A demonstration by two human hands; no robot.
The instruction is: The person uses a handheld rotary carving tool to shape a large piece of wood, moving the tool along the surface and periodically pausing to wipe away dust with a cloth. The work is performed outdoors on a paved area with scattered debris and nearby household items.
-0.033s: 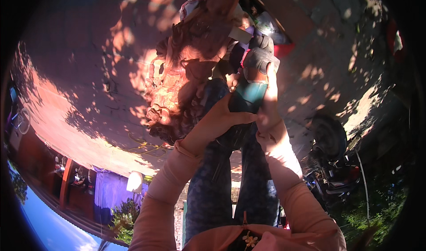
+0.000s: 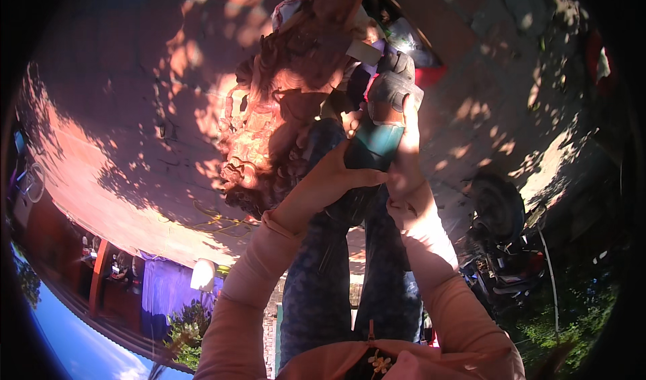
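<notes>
I hold a hand-held power tool with a teal body (image 2: 373, 148) and a grey head (image 2: 393, 87) out in front of me. My left hand (image 2: 333, 175) grips the lower part of its body from the left. Along its right side lies my right hand (image 2: 408, 148), fingers stretched up toward the grey head. The tool's head is right beside a large reddish carved wooden piece (image 2: 269, 111) with curly relief, lit in patches by the sun. Whether the head touches the carving I cannot tell.
My legs in blue patterned trousers (image 2: 377, 272) stand on paved ground (image 2: 121, 111) dappled with shade. A dark wheeled vehicle (image 2: 498, 212) is parked at the right, with green plants (image 2: 572, 313) beyond. A red object (image 2: 427, 77) lies behind the tool.
</notes>
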